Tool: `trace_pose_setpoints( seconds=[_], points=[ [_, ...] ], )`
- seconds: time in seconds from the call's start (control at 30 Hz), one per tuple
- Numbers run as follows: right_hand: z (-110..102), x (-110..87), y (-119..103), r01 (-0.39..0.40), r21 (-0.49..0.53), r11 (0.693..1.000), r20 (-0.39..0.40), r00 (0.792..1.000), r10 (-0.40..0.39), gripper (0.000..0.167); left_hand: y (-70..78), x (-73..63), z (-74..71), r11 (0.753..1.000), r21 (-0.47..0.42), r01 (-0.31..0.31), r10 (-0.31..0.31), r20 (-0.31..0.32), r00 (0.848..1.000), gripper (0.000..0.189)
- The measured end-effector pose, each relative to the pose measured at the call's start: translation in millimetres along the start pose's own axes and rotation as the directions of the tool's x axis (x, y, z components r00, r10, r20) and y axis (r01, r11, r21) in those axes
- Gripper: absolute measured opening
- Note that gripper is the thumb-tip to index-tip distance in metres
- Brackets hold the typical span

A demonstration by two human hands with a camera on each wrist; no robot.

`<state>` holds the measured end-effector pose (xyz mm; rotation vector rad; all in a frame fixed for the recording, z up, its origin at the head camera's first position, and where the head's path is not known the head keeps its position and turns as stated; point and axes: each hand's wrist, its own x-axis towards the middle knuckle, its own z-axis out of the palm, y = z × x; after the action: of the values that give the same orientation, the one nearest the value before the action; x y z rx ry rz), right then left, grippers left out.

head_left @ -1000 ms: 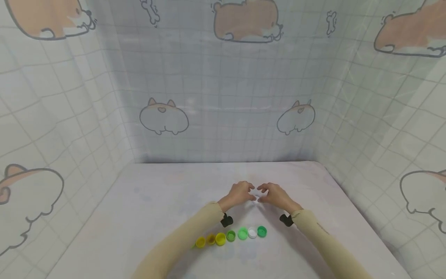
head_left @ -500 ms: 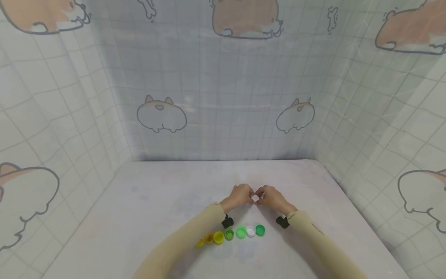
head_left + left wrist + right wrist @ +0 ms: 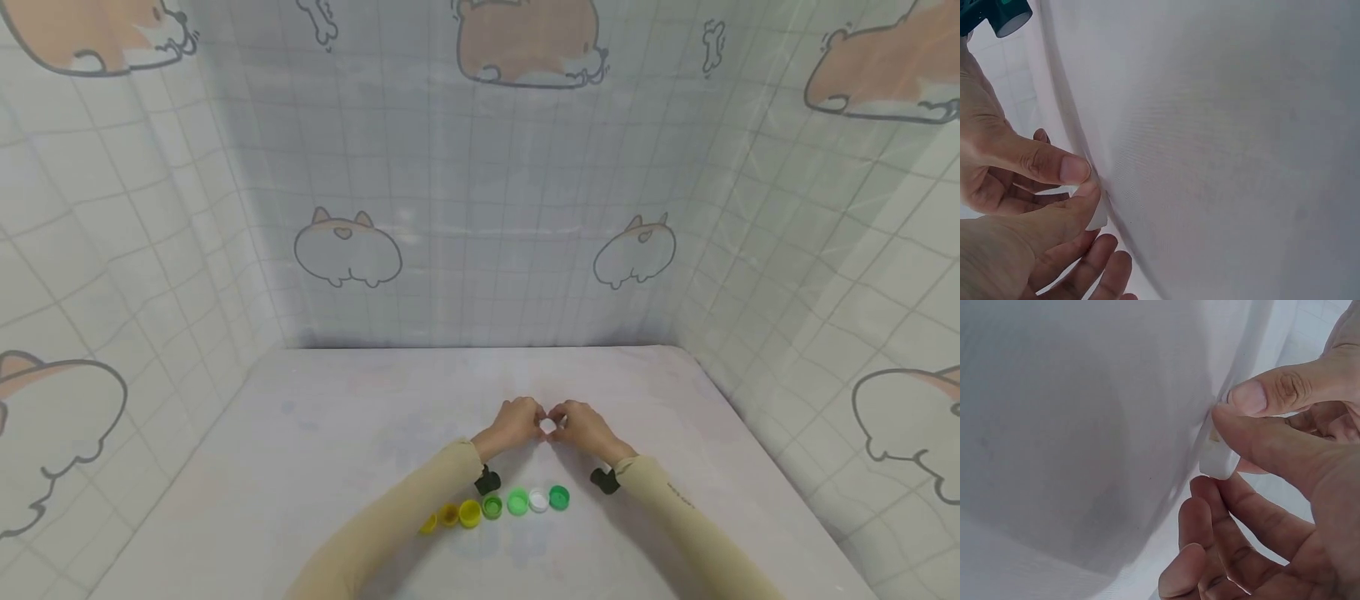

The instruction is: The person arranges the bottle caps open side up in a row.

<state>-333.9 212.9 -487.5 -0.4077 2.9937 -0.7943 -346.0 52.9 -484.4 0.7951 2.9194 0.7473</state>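
Near the middle of the table, my left hand [image 3: 517, 422] and right hand [image 3: 587, 428] meet fingertip to fingertip around a small white bottle cap [image 3: 547, 426]. Both thumbs and forefingers pinch the cap, one hand at each side. In the left wrist view the cap's white wall [image 3: 1098, 219] shows below the touching thumbs. From the right wrist, its rounded side [image 3: 1216, 464] appears under my thumb, while the other fingers curve beneath. The fingers hide much of it. Whether it touches the tabletop, I cannot tell.
Closer to me lies a row of several caps: yellow [image 3: 469, 514], amber [image 3: 448, 515], olive green [image 3: 492, 507], light green [image 3: 517, 502], white [image 3: 538, 500] and dark green [image 3: 558, 497]. My left sleeve [image 3: 397, 517] partly covers the row's left end. Patterned curtains [image 3: 480, 183] surround the table [image 3: 360, 392].
A second ago my hands were apart with fingers curved around a small white thing. They have since closed in, and both now pinch the white bottle cap. The row of caps has stayed put.
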Motion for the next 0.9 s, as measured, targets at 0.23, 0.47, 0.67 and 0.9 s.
trace_pose_setpoints(
  seconds=[0.23,0.47,0.67,0.9],
  points=[
    [-0.2,-3.8,-3.1,0.001,0.025,1.000,0.007,1.000,-0.002,0.032,0.2,-5.5,-3.5,0.994,-0.106,0.003,0.001,0.034,0.999,0.029],
    [-4.0,-9.2,-8.4,0.051,0.030,0.998,-0.001,0.999,-0.051,0.032,2.9,-12.8,-9.5,0.985,-0.172,-0.011,0.018,0.038,0.999,0.023],
    [-5.0,-16.7,-12.6,0.091,0.017,0.996,0.014,0.996,-0.091,0.027,3.2,-20.4,-12.0,0.982,-0.189,-0.008,0.015,0.038,0.999,0.023],
    [-5.9,-24.7,-14.9,0.134,0.012,0.991,0.021,0.991,-0.135,0.028,1.9,-27.7,-13.9,0.981,-0.190,-0.034,0.040,0.027,0.999,0.025]
  ],
)
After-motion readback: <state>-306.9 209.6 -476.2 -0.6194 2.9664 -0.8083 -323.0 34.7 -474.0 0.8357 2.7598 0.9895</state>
